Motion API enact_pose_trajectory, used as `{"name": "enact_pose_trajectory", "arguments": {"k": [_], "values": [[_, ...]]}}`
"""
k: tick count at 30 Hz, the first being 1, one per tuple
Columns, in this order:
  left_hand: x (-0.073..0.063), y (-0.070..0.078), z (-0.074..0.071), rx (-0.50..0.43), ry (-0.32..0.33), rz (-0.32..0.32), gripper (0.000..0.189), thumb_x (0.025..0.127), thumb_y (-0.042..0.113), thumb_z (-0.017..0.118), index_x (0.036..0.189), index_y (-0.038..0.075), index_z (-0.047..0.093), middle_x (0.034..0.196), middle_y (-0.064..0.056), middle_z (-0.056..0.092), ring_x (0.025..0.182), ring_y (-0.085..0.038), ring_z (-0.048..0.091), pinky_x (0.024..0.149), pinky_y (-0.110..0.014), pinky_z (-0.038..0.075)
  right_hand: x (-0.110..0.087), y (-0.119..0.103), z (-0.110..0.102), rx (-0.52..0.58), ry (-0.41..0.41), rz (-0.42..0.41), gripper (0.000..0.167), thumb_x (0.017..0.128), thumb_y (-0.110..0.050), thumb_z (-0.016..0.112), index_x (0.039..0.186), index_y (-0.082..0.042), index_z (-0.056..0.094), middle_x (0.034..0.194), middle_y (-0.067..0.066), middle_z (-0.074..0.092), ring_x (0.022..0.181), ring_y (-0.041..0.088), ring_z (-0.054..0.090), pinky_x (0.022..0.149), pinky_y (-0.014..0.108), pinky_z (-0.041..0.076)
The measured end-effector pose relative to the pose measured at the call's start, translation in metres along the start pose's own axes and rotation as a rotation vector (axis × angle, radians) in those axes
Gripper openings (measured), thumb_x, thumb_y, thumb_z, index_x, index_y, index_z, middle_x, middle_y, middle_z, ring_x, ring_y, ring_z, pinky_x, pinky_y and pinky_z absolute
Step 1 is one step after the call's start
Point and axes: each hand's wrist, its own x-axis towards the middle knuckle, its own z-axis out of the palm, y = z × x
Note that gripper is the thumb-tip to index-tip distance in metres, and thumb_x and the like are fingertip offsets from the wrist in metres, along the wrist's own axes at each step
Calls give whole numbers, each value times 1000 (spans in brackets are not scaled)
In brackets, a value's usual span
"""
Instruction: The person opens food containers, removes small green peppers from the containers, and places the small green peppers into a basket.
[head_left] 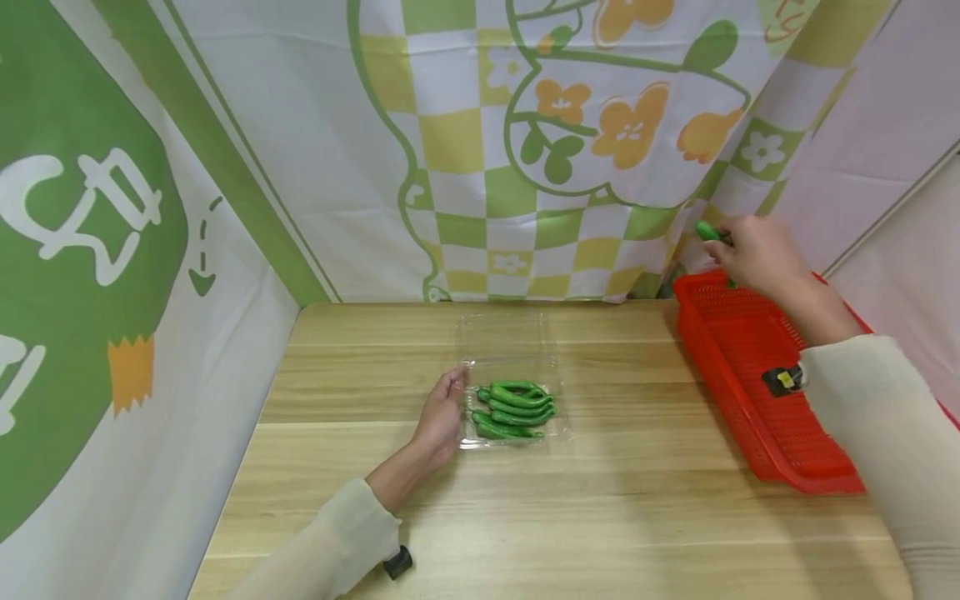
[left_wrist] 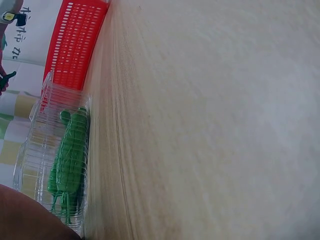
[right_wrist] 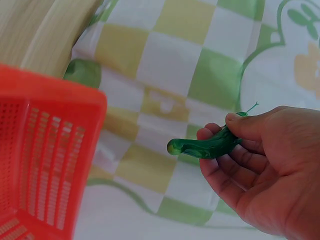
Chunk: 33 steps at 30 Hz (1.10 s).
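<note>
My right hand [head_left: 757,254] pinches a green chili pepper [right_wrist: 205,148] between thumb and fingers, raised over the far end of the red basket [head_left: 720,392]. Its blunt tip points away from the palm, and a thin stem sticks up by the thumb. A small bit of green shows below that hand at the basket's rim. On the table, my left hand [head_left: 440,417] holds the left edge of a clear plastic box [head_left: 558,429]. Several green chili peppers [head_left: 517,404] lie side by side in it. Its clear lid [head_left: 504,337] is folded back toward the wall.
The wooden table [head_left: 360,375] meets a patterned cloth wall [head_left: 517,208] at its far edge. Cloth also hangs along the left and right sides. The perforated basket stands at the table's right side, partly covered by my right forearm [head_left: 862,433].
</note>
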Motion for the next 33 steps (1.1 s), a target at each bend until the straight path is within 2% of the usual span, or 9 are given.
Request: {"name": "enact_pose_trajectory", "arguments": {"k": [6, 8, 14, 21, 26, 33], "values": [[-1, 0, 0, -4, 0, 1, 50, 115, 10, 28, 164, 1, 27, 174, -22, 21, 162, -40, 12, 133, -57, 4, -2, 26, -2, -16, -44, 61, 24, 104, -13, 64, 87, 3, 70, 63, 9, 67, 61, 30, 61, 67, 55, 48], [-2, 0, 0, -4, 0, 3, 49, 115, 10, 28, 164, 1, 28, 174, -22, 21, 162, -40, 12, 133, -57, 4, -3, 33, -2, -19, -57, 81, 25, 104, -14, 63, 88, 3, 69, 62, 8, 66, 64, 34, 62, 69, 57, 48], [-1, 0, 0, -7, -7, 9, 49, 115, 10, 28, 163, 0, 28, 174, -22, 20, 162, -40, 12, 133, -58, 4, -10, 53, 0, -17, -76, 121, 26, 103, -14, 63, 84, 2, 70, 55, 3, 62, 67, 38, 62, 63, 53, 48], [0, -1, 0, 0, 2, 12, 48, 115, 9, 28, 162, -1, 30, 173, -22, 21, 162, -41, 12, 133, -58, 4, -17, 76, 3, 2, -128, 185, 37, 102, -16, 61, 70, 0, 64, 53, 3, 56, 61, 31, 53, 57, 38, 40], [1, -2, 0, 6, 11, 11, 48, 115, 9, 29, 162, -1, 31, 173, -23, 22, 162, -41, 13, 133, -59, 4, -23, 88, 6, -3, -148, 222, 44, 102, -21, 59, 61, -5, 60, 53, 3, 55, 60, 31, 51, 56, 38, 38], [0, 0, 1, 4, 11, 17, 48, 115, 8, 28, 162, -2, 30, 173, -23, 22, 162, -42, 12, 133, -59, 4, -31, 101, 12, 1, -223, 253, 43, 100, -20, 57, 61, -4, 65, 53, 3, 60, 61, 31, 52, 58, 37, 39]]}}
